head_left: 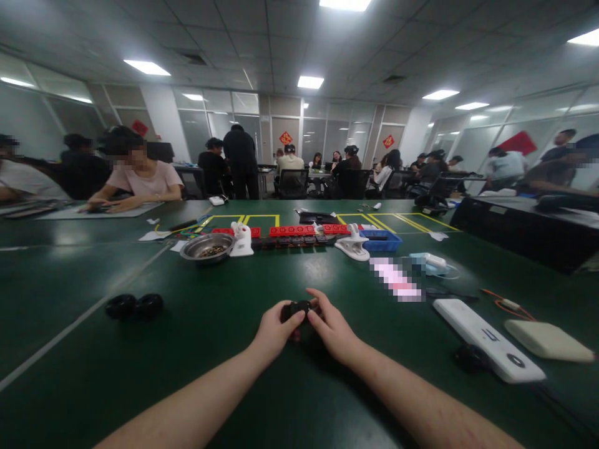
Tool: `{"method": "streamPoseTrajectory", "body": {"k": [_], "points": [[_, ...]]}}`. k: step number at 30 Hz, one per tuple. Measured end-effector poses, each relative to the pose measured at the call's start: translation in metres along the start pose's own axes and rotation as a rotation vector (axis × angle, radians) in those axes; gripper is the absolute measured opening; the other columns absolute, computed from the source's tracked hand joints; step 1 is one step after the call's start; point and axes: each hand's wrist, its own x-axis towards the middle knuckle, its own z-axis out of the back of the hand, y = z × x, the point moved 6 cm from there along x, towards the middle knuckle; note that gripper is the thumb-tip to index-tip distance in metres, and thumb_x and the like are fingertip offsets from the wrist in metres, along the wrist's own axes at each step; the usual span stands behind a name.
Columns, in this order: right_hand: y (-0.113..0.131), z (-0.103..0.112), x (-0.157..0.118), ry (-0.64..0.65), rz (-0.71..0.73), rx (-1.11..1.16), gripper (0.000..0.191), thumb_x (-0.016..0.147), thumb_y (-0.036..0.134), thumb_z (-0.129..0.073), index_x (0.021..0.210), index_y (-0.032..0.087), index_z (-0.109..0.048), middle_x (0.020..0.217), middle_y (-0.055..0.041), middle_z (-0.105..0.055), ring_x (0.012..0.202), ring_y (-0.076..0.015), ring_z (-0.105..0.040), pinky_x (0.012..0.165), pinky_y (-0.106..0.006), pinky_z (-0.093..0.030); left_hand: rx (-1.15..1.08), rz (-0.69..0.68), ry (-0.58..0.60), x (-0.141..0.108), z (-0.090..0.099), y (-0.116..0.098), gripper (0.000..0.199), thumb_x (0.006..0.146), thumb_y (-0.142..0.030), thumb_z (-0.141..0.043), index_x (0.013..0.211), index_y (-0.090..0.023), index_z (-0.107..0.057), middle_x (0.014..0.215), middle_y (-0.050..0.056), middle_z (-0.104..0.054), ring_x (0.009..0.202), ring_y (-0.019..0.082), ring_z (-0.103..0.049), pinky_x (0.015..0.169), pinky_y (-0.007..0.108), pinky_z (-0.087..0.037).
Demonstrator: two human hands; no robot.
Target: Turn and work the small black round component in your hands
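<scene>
A small black object (299,307) is held between both hands above the green table (224,399), near the middle of the view. My left hand (275,324) has its fingers wrapped round the object's left side, with the thumb on top. On the right side, my right hand (329,321) pinches the same object between thumb and fingers, one finger stretched out above it. A bit of something dark red (296,335) shows just below the object. Its exact shape is hidden by the fingers.
Beyond the hands are a metal bowl (208,248) of small parts, red strips (292,231), white clamps (353,244) and a blue tray (381,241). Two black round things (134,306) lie left; a white power bank (489,340) lies right. People sit at tables behind.
</scene>
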Motion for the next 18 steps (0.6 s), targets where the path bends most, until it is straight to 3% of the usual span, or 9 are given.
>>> {"method": "streamPoseTrajectory", "body": {"k": [1,4,6,9,11,14,16,18], "points": [[-0.004,0.001,0.001,-0.023,-0.029,0.017,0.039,0.083,0.043,-0.036,0.112,0.018,-0.044,0.079,-0.0035,-0.055,0.069,-0.0149,-0.051,0.067,-0.026,-0.038,-0.001,-0.027,-0.017,-0.001,0.001,-0.002,0.038,0.065,-0.043,-0.058,0.085,-0.013,-0.048,0.059,-0.002,-0.052,0.046,0.010,-0.050,0.044,0.021,-0.042],[-0.015,0.002,0.003,-0.032,-0.161,0.000,0.052,0.083,0.053,-0.023,0.074,0.013,-0.056,0.050,-0.0013,-0.049,0.050,-0.0130,-0.047,0.054,-0.024,-0.036,0.027,-0.083,-0.039,-0.004,0.002,-0.005,0.042,0.062,-0.038,-0.063,0.092,-0.014,-0.048,0.077,0.001,-0.055,0.052,0.009,-0.051,0.049,0.022,-0.045],[-0.016,0.003,0.004,-0.011,-0.209,-0.055,0.055,0.082,0.056,-0.026,0.058,0.013,-0.052,0.045,-0.0012,-0.047,0.044,-0.0115,-0.044,0.049,-0.023,-0.033,0.049,-0.076,-0.027,-0.004,0.001,-0.003,0.043,0.061,-0.037,-0.064,0.094,-0.014,-0.048,0.080,0.002,-0.054,0.052,0.009,-0.052,0.050,0.022,-0.046],[-0.013,0.004,0.006,0.030,-0.178,-0.090,0.052,0.081,0.052,-0.031,0.051,0.014,-0.048,0.046,-0.0011,-0.047,0.045,-0.0107,-0.043,0.047,-0.022,-0.031,0.069,-0.041,0.016,-0.002,0.001,0.001,0.043,0.061,-0.038,-0.064,0.094,-0.013,-0.049,0.073,0.001,-0.054,0.049,0.009,-0.052,0.047,0.023,-0.045],[-0.010,0.002,0.007,0.070,-0.131,-0.055,0.046,0.083,0.047,-0.033,0.056,0.013,-0.051,0.050,-0.0015,-0.049,0.049,-0.0115,-0.045,0.050,-0.022,-0.033,0.054,-0.016,0.038,0.000,0.001,0.003,0.042,0.064,-0.042,-0.060,0.091,-0.011,-0.049,0.065,0.001,-0.055,0.047,0.010,-0.052,0.045,0.022,-0.044],[-0.003,-0.001,0.006,0.104,-0.040,0.008,0.027,0.080,0.035,-0.043,0.089,0.014,-0.056,0.072,-0.0034,-0.056,0.066,-0.0143,-0.051,0.060,-0.024,-0.039,0.035,0.024,0.044,0.003,0.004,0.004,0.041,0.070,-0.048,-0.050,0.085,-0.010,-0.048,0.055,0.001,-0.055,0.045,0.012,-0.054,0.042,0.020,-0.040],[0.001,-0.002,0.004,0.090,0.002,-0.013,0.033,0.078,0.029,-0.048,0.108,0.017,-0.048,0.089,-0.0047,-0.056,0.078,-0.0158,-0.051,0.068,-0.025,-0.040,0.036,0.047,0.053,0.005,0.006,0.004,0.040,0.072,-0.049,-0.047,0.081,-0.010,-0.048,0.053,0.002,-0.055,0.044,0.012,-0.054,0.040,0.019,-0.038],[0.002,-0.003,0.001,0.071,0.008,-0.071,0.038,0.078,0.028,-0.049,0.115,0.019,-0.044,0.096,-0.0053,-0.054,0.081,-0.0162,-0.051,0.071,-0.026,-0.039,0.030,0.058,0.069,0.007,0.007,0.004,0.040,0.071,-0.048,-0.049,0.081,-0.010,-0.048,0.052,0.002,-0.055,0.043,0.011,-0.054,0.040,0.018,-0.037]]}}
